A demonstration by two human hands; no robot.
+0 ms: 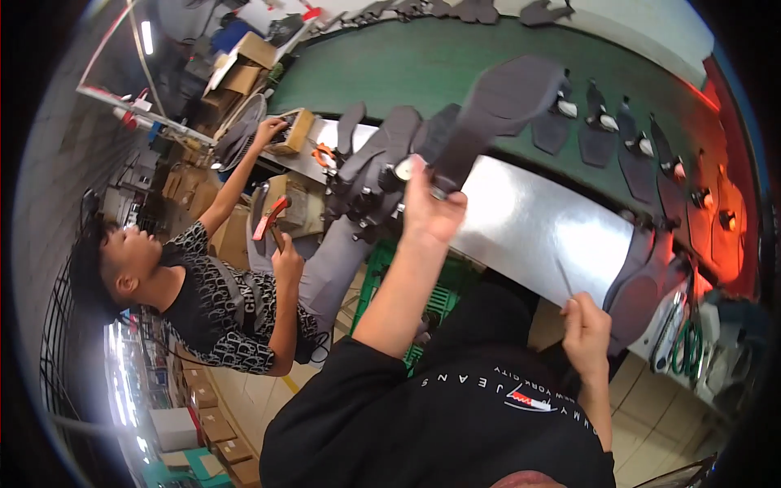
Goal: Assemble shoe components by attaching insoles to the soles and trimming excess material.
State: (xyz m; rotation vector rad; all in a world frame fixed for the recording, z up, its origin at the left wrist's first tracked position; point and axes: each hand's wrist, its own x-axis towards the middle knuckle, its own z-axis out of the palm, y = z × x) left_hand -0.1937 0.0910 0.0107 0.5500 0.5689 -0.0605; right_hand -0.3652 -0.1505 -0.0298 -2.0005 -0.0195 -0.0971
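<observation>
My left hand (431, 207) is closed round one end of a dark grey shoe sole (512, 93), which tilts up over the edge of the green belt. A round pale disc (404, 169) shows beside its fingers. Several more dark soles and sandal parts (382, 154) are piled just left of that hand. My right hand (587, 337) is closed on a thin metal rod-like tool (563, 275); its tip points up over the shiny metal plate (529, 211), and the grip is hidden in the fist.
A green conveyor belt (366, 73) carries several sandals (598, 130) past an orange-lit opening (720, 207). At left a co-worker (211, 301) holds a red-headed hammer (272, 220) and reaches into a small box (294, 130). Green-handled scissors (690, 346) lie at right, and a green crate (443, 301) stands below.
</observation>
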